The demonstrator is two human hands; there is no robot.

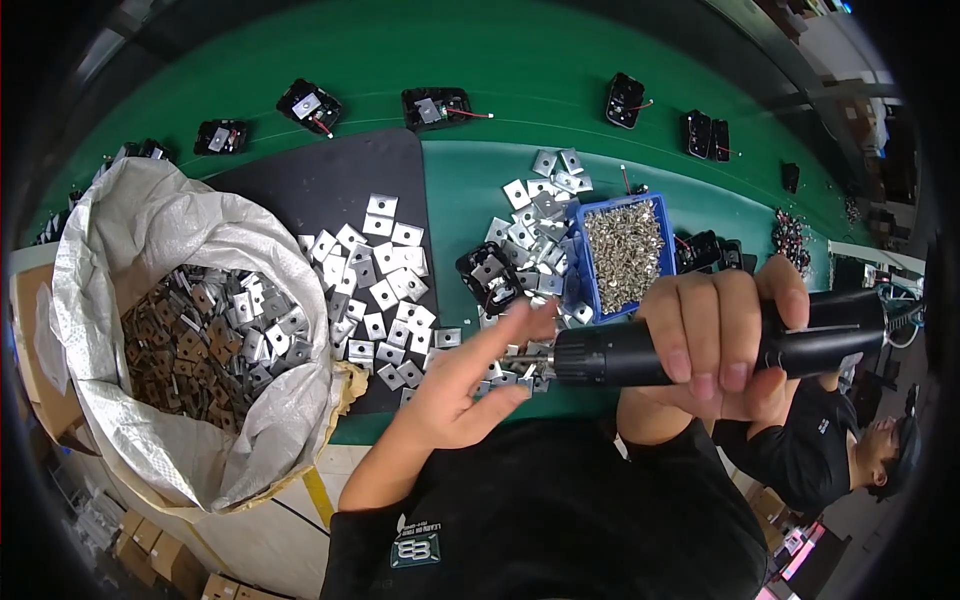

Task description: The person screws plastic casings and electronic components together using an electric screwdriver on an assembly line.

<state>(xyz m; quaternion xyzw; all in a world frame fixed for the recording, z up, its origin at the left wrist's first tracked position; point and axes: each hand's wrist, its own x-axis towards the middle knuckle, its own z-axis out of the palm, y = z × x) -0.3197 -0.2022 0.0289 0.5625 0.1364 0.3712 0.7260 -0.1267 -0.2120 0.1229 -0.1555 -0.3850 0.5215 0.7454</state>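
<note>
My right hand (705,335) is wrapped round a black electric screwdriver (612,357), held level with its bit pointing left. Close to that bit is my left hand (458,395), its fingers stretched out and the thumb apart; I see nothing held in it. Just beyond its fingertips lies a black plastic housing (489,276) with a metal plate inside. Square metal plates with holes (388,292) are spread over a dark mat, and more plates (543,215) lie on the green surface. A blue bin (588,268) full of small screws (625,250) stands beyond the screwdriver.
At left, a white woven sack (130,200) holds many silver and brownish plates. Along the far green belt (520,60) sit several black housings (435,107) with red wires. More housings (700,250) lie right of the bin. Another person (810,450) is at the right edge.
</note>
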